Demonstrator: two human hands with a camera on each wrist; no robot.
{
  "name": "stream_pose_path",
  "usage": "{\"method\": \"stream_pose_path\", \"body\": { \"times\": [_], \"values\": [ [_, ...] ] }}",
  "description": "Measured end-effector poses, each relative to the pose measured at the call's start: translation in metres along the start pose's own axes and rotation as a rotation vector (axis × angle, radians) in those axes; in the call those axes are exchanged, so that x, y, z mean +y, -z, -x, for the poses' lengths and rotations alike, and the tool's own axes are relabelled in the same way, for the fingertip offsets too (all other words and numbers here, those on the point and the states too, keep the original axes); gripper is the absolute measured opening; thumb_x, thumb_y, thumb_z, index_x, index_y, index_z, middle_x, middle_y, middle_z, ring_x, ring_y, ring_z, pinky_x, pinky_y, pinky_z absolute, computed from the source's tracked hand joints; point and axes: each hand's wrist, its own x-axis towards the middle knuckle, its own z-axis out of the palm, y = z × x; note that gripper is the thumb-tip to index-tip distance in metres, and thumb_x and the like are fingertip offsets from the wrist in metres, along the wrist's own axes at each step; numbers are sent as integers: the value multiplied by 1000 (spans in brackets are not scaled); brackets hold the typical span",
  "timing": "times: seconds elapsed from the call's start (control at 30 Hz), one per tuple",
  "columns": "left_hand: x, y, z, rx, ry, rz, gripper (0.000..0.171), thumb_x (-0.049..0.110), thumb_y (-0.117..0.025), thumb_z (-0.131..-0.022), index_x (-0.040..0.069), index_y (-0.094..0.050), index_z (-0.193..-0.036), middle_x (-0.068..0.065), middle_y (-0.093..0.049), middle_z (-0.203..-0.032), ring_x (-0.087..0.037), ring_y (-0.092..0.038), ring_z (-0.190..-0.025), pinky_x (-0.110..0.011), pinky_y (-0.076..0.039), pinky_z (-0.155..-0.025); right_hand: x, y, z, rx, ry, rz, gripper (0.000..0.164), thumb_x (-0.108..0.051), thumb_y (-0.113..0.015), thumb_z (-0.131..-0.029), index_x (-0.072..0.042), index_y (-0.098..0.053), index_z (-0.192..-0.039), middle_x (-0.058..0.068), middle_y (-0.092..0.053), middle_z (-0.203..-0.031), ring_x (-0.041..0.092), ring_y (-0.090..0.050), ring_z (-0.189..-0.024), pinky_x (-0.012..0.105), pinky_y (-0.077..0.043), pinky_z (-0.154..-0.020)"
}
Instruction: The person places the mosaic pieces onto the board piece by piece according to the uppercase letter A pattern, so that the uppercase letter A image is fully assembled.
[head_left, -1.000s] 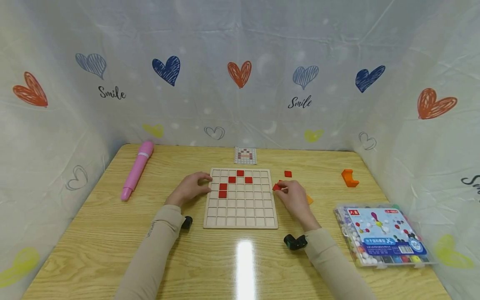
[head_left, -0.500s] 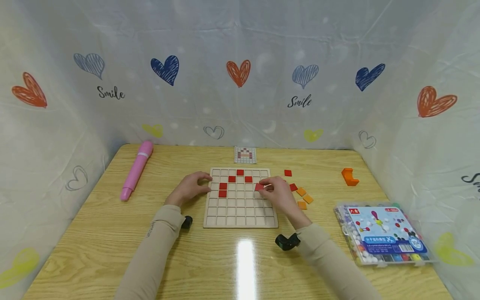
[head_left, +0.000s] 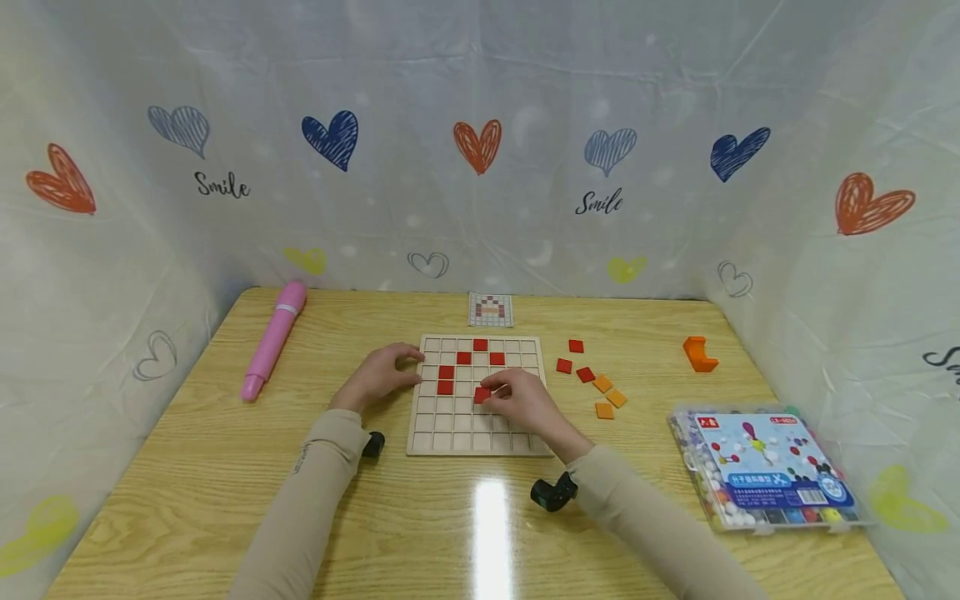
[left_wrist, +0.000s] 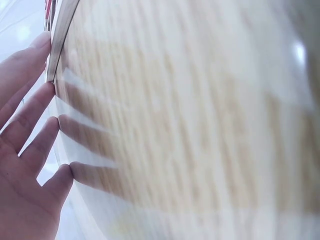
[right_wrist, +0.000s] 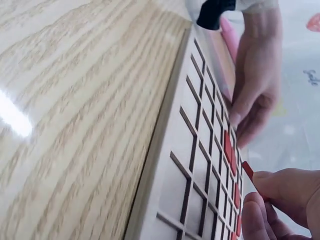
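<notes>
A square wooden grid board (head_left: 444, 423) lies on the table, with several red tiles (head_left: 446, 387) set into its upper cells. Over the middle of the board my right hand (head_left: 521, 402) pinches a red square tile (head_left: 482, 396) between thumb and fingers. In the right wrist view that tile (right_wrist: 248, 170) is tilted above the grid. My left hand (head_left: 384, 375) rests at the board's left edge, thumb and fingertips at the rim. The left wrist view shows the fingers (left_wrist: 31, 120) fairly straight, tips on the table and at the board's side.
Loose red tiles (head_left: 564, 366) and orange tiles (head_left: 603, 410) lie right of the board. A printed pattern card (head_left: 491, 309) is behind it. A pink rod-like object (head_left: 276, 342) lies at left; an orange bracket-shaped piece (head_left: 699, 354) and a clear box of molecule-model parts (head_left: 772, 471) are at right.
My right hand has carried the red tile leftward from beside the board to over its middle, uncovering the loose tiles. The left hand has stayed in place.
</notes>
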Motion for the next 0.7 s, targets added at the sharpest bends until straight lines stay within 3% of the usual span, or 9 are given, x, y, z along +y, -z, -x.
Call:
{"method": "stream_pose_path", "body": {
  "times": [0.47,0.7],
  "values": [
    [0,-1,-1,-3,18,6,39,15,-70,-94,6,-63,-132,-18,-47,-152,-41,-33,-147,-57,-23,-124,-7,-24,-13,-78,40,-41,25,-8,-73,-90,-3,-74,-114,12,-72,-116,21,-71,-97,32,-60,-82],
    [0,0,-1,-2,7,-15,38,16,-70,-95,7,-63,-132,-18,-48,-151,-40,-35,-146,-57,-25,-123,-10,-33,-20,-102,42,1,24,-8,-71,-90,-6,-75,-114,8,-72,-117,18,-69,-98,33,-58,-86]
  ]
}}
